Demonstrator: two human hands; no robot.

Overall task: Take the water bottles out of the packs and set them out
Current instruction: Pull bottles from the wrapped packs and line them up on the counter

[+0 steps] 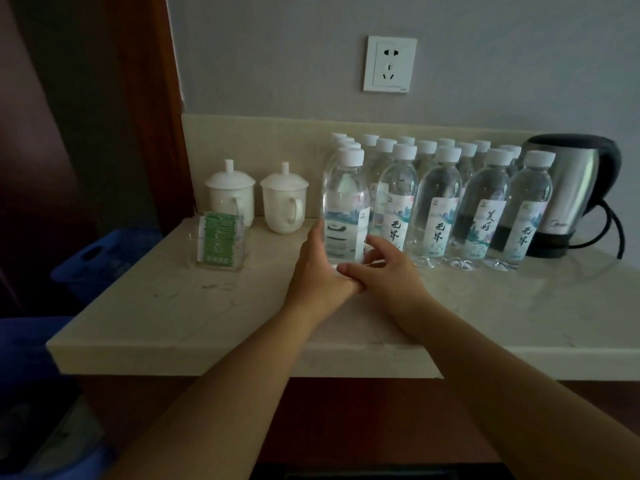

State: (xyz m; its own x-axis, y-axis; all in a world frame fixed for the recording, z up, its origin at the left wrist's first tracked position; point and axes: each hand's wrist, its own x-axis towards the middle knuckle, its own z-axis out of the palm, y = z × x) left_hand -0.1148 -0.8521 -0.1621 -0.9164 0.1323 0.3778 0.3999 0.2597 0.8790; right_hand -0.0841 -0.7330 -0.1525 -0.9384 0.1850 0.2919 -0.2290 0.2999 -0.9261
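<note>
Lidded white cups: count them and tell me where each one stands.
2. The left cup stands at the counter's back, behind the green packets; the right cup stands next to it, beside the water bottles. None seems hidden.

**Obs.: the person's arms and hands, head camera**

Two hands in frame: left hand and right hand, both bare. Behind each hand the wrist and forearm are uncovered all the way back to the lower frame edge: left forearm, right forearm. What is worn above that lies outside the frame. Each forearm looks broad at the frame edge and tapers to a narrow wrist just behind the hand (wide-angle lens). Fingers slender. Light low; nails and fine surface detail too dim to record.
</note>
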